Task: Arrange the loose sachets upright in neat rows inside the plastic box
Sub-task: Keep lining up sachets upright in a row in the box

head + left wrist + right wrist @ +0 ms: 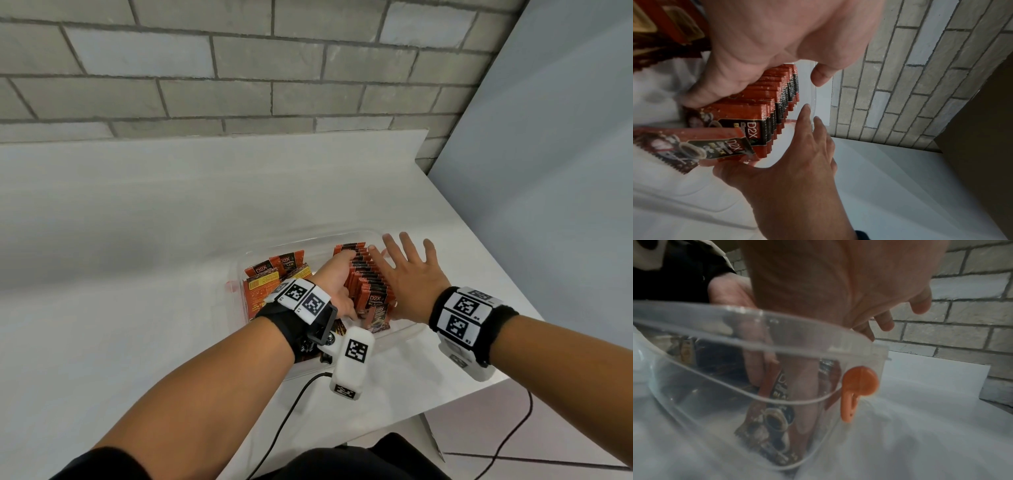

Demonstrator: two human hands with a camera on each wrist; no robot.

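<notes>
A clear plastic box (pixel 310 240) sits on the white table. Inside it a long row of red and black sachets (pixel 368 274) stands upright. My left hand (pixel 337 275) lies flat against the row's left side, its thumb at the near end. My right hand (pixel 409 279), fingers straight and spread, rests along the row's right side. One sachet (pixel 376 317) leans tilted at the near end beside my right thumb; the left wrist view shows this tilted sachet (pixel 694 146) in front of the row (pixel 772 97). More sachets (pixel 274 272) lie loose in the box's left half.
The table's right edge (pixel 513 274) runs close beside the box. A grey brick wall (pixel 239 68) stands behind a white upstand. An orange latch (pixel 857 386) hangs on the box wall. A black cable (pixel 291 404) trails off the front edge.
</notes>
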